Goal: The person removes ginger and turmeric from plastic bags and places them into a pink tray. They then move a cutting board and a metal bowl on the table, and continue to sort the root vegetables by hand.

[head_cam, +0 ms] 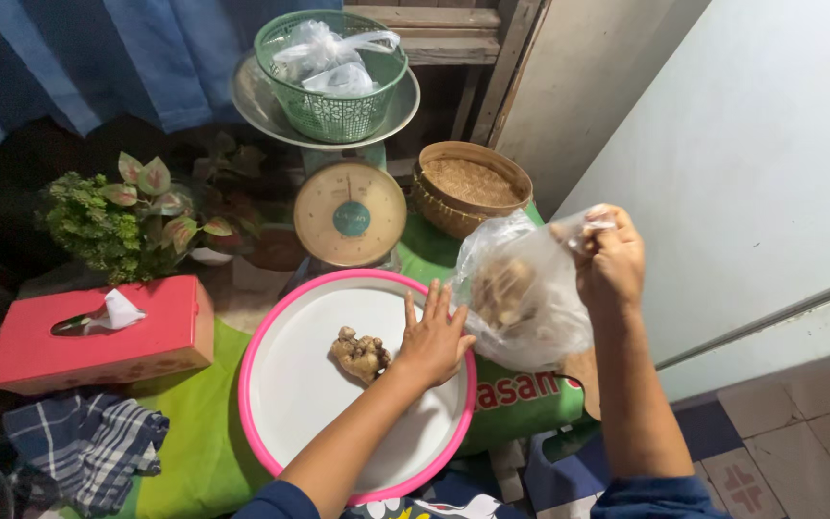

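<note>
The right hand [610, 261] pinches the clear plastic bag [523, 293] up by its mouth so the ginger inside hangs low, while the left hand [434, 338], fingers spread and unclenched, rests beside a ginger root [359, 354] on the pink-rimmed white tray [285, 384].

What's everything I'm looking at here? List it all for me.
ginger root: one, tan, on the tray by the left hand
round tray: one, white with pink rim, centre
clear plastic bag: one, holding more pale root pieces, right of the tray
kitchen scale: one, cream dial, behind the tray
green basket: one, on the scale pan, holding tied bags
woven basket: one, brown, beside the scale
tissue box: one, red, left
checked cloth: one, blue-white, lower left
potted plants: a few, green-pink, left rear
left hand: over the tray, touching the ginger
right hand: gripping the bag's top
</note>
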